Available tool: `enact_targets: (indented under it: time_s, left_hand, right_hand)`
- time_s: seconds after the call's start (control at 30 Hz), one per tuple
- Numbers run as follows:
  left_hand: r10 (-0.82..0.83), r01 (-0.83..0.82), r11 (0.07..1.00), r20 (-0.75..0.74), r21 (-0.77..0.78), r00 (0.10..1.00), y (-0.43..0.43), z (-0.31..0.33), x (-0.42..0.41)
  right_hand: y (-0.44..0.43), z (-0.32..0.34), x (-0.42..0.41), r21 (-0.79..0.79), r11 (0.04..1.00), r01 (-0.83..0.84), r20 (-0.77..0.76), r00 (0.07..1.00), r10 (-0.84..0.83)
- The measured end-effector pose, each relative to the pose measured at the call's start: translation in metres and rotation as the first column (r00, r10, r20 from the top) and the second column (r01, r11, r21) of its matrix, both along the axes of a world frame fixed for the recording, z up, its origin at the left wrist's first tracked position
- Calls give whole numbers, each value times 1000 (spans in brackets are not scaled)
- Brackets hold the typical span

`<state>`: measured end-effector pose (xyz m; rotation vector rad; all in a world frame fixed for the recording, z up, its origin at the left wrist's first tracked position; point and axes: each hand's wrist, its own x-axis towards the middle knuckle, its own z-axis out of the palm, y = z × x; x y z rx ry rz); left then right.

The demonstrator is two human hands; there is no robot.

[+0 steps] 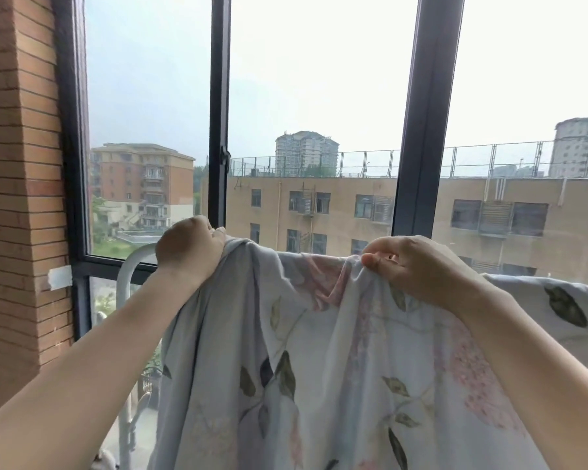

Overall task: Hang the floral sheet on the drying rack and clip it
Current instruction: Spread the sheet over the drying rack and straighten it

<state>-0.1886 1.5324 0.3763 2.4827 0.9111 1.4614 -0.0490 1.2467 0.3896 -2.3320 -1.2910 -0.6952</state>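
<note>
1. Slippage is my chief worry. Most of the sheet (319, 368) hangs on my side toward 6 o'clock, and I see no clip. If either hand lets go before enough cloth lies over the far side, I judge it would slide off the rack (129, 266).
2. Bunching comes second. The top edge is gathered in folds between my hands, and clipped like that it would likely dry creased.
3. My left hand (189, 247), at 9 o'clock, is curled round the sheet's top edge, with its fingertips hidden behind the cloth. My right hand (411, 266), at 3 o'clock, pinches a gathered fold between thumb and fingers.
4. The sheet is draped over the top of the rack in front of the window (219, 96) and runs on toward 3 o'clock. It is thin, pale blue-grey cloth printed with pink blossoms and dark green leaves, and it looks soft and wrinkled.
</note>
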Motion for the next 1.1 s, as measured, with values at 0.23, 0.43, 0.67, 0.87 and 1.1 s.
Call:
enact_targets:
  time_s: [0.23, 0.43, 0.67, 0.87, 1.1]
  left_hand:
    - [-29, 29, 999, 3, -12, 1000, 2, -4, -3]
    - [-100, 99, 993, -7, -70, 995, 3, -17, -13]
    - [-134, 126, 988, -99, -84, 986, -15, -29, -29]
    - [-99, 99, 995, -219, -13, 971, -20, -40, -22]
    - [-119, 114, 993, -172, -40, 978, 31, -40, -42]
  right_hand:
    - [51, -15, -27, -133, 991, 10, 308, 951, 32]
    - [62, 5, -15, -206, 979, -13, -73, 997, -2]
    - [61, -3, -18, -129, 990, 59, 115, 992, -44]
    - [63, -4, -27, -164, 983, 83, 65, 995, -73]
    - [110, 2, -45, -185, 982, 22, -60, 998, -33]
